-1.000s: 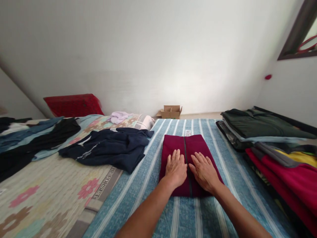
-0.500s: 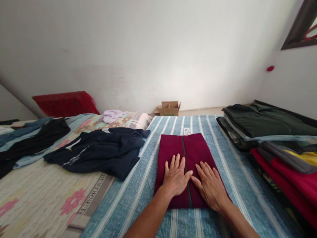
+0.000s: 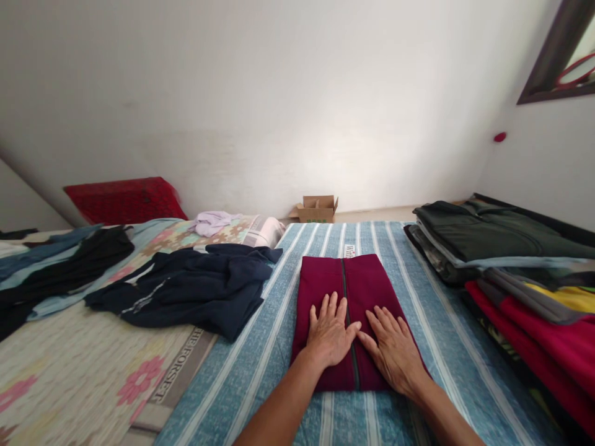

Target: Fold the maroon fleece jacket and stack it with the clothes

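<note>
A wide bed with a blue striped cover [image 3: 260, 378] fills the view. Stacks of folded clothes [image 3: 499, 241] lie at its right, and a loose navy garment [image 3: 186, 291], not folded, lies at its left. The maroon zipped garment [image 3: 367, 279] is at the middle of the cover, already folded to a neat rectangle, with open room on both sides. The left hand [image 3: 329, 332] and right hand [image 3: 394, 354] rest flat on its lower part, fingers [image 3: 333, 308] spread and released, grasping nothing.

free: striped sheet [image 3: 446, 371] beside maroon garment [image 3: 325, 275] | obstacles: navy top [image 3: 186, 291], stacked clothes [image 3: 497, 241]
</note>
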